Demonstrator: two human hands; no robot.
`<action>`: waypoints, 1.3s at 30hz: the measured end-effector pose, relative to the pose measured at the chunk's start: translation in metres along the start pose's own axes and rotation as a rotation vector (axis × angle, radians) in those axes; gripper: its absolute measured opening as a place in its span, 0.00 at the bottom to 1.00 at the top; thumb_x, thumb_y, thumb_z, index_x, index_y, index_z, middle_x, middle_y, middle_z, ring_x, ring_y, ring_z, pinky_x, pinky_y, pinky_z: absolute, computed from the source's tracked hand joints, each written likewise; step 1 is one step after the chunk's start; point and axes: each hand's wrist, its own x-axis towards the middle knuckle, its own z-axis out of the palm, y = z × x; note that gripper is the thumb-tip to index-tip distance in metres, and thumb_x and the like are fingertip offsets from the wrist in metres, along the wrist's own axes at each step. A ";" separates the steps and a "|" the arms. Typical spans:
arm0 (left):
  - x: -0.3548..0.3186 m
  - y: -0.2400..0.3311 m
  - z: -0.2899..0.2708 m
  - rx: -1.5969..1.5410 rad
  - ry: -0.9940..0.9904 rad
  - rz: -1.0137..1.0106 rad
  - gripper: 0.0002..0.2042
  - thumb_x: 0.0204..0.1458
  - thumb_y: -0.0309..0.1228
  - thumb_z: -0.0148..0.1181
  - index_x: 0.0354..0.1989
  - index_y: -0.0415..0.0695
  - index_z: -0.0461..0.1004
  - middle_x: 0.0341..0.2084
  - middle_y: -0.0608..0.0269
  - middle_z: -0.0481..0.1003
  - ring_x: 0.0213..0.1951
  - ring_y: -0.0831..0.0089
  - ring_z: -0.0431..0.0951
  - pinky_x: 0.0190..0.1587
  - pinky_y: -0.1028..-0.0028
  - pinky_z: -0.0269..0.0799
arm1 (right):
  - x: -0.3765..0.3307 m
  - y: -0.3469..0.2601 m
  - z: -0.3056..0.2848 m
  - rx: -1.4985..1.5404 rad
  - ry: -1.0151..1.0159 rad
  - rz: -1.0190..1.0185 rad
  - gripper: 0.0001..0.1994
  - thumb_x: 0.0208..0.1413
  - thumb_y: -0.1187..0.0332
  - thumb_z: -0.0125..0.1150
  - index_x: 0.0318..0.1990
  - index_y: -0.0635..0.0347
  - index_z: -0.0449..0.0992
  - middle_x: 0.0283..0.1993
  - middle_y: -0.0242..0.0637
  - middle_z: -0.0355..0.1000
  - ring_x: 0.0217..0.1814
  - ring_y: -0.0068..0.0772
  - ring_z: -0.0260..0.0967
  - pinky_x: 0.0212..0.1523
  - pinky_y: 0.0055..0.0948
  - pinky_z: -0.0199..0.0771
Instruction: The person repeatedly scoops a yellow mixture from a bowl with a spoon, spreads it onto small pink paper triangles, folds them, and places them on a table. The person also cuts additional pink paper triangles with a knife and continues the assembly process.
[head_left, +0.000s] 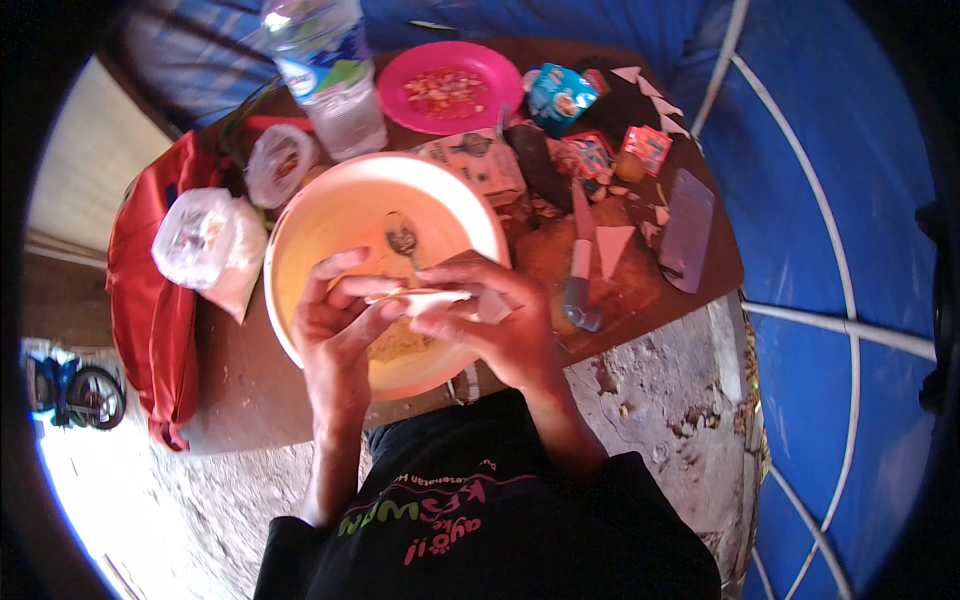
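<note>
White and flattish, a small piece [438, 301] is pinched in the fingertips of both left hand [335, 318] and right hand [515, 322]. Beneath them sits a pale basin [300, 245] holding a metal spoon [401, 238]; beyond them, on the desk [235, 385], a pink plate [400, 112].

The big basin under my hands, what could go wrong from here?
The small white item pinched between your left hand and right hand could slip into the basin below. The spoon standing in there might get knocked. Bumping the basin could also topple the clear bottle just beyond it.
</note>
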 end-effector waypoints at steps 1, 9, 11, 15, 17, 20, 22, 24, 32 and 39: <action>0.000 0.001 0.000 0.017 0.004 0.009 0.27 0.49 0.11 0.64 0.59 0.36 0.67 0.38 0.51 0.81 0.44 0.67 0.82 0.52 0.71 0.78 | -0.002 0.000 -0.002 0.028 -0.020 0.018 0.12 0.52 0.80 0.71 0.45 0.67 0.81 0.46 0.38 0.77 0.51 0.27 0.77 0.51 0.26 0.81; 0.004 -0.007 0.014 0.024 -0.078 -0.011 0.28 0.48 0.10 0.65 0.60 0.35 0.66 0.38 0.48 0.82 0.45 0.64 0.83 0.51 0.70 0.79 | -0.012 -0.002 -0.019 0.100 0.049 -0.028 0.13 0.51 0.87 0.67 0.45 0.73 0.79 0.47 0.45 0.76 0.51 0.37 0.77 0.52 0.32 0.82; 0.005 -0.010 0.017 0.049 -0.088 -0.025 0.28 0.48 0.10 0.64 0.60 0.35 0.66 0.38 0.48 0.82 0.45 0.64 0.83 0.51 0.70 0.78 | -0.015 -0.003 -0.026 0.061 0.053 -0.021 0.13 0.51 0.87 0.67 0.45 0.73 0.79 0.47 0.45 0.75 0.51 0.37 0.77 0.52 0.32 0.82; 0.003 -0.012 0.024 0.035 -0.058 -0.073 0.31 0.50 0.10 0.63 0.65 0.34 0.63 0.39 0.47 0.82 0.47 0.64 0.83 0.53 0.70 0.77 | -0.018 -0.003 -0.031 0.028 0.109 -0.035 0.13 0.51 0.85 0.69 0.45 0.72 0.79 0.45 0.43 0.76 0.49 0.34 0.78 0.51 0.30 0.80; 0.001 -0.009 0.025 0.119 -0.046 -0.088 0.31 0.50 0.11 0.63 0.65 0.34 0.62 0.38 0.46 0.82 0.46 0.64 0.83 0.53 0.70 0.77 | -0.018 -0.006 -0.035 -0.074 0.045 -0.066 0.12 0.50 0.84 0.70 0.44 0.71 0.80 0.45 0.42 0.77 0.48 0.32 0.77 0.50 0.29 0.79; 0.001 -0.007 0.028 0.174 -0.035 -0.097 0.32 0.50 0.11 0.63 0.66 0.34 0.62 0.37 0.45 0.83 0.45 0.64 0.84 0.53 0.70 0.77 | -0.015 -0.015 -0.044 -0.187 0.009 -0.113 0.11 0.49 0.81 0.73 0.41 0.69 0.82 0.43 0.41 0.78 0.46 0.29 0.77 0.48 0.27 0.77; 0.002 -0.005 0.027 0.218 -0.017 -0.091 0.32 0.49 0.12 0.64 0.65 0.34 0.63 0.36 0.44 0.83 0.43 0.63 0.85 0.53 0.70 0.77 | -0.011 -0.023 -0.049 -0.295 -0.007 -0.141 0.08 0.49 0.78 0.74 0.37 0.67 0.83 0.40 0.40 0.79 0.44 0.29 0.78 0.45 0.27 0.77; 0.002 -0.005 0.027 0.230 -0.008 -0.114 0.32 0.49 0.12 0.65 0.65 0.33 0.64 0.37 0.43 0.83 0.43 0.63 0.85 0.53 0.70 0.77 | -0.006 -0.033 -0.055 -0.390 -0.059 -0.142 0.08 0.48 0.77 0.75 0.36 0.67 0.83 0.35 0.38 0.79 0.40 0.29 0.78 0.42 0.27 0.77; -0.007 0.000 0.023 0.374 0.070 -0.006 0.20 0.54 0.23 0.63 0.56 0.32 0.72 0.40 0.42 0.82 0.44 0.62 0.83 0.54 0.68 0.76 | 0.025 -0.078 -0.103 -0.704 -0.214 -0.104 0.06 0.50 0.72 0.75 0.34 0.63 0.84 0.32 0.36 0.78 0.34 0.25 0.77 0.37 0.27 0.74; -0.012 0.016 -0.041 1.008 0.400 0.208 0.16 0.60 0.37 0.58 0.35 0.34 0.80 0.42 0.52 0.82 0.50 0.60 0.78 0.59 0.61 0.68 | 0.120 -0.139 -0.277 -0.933 0.287 -0.287 0.05 0.55 0.74 0.66 0.38 0.63 0.85 0.34 0.36 0.81 0.34 0.20 0.76 0.37 0.25 0.76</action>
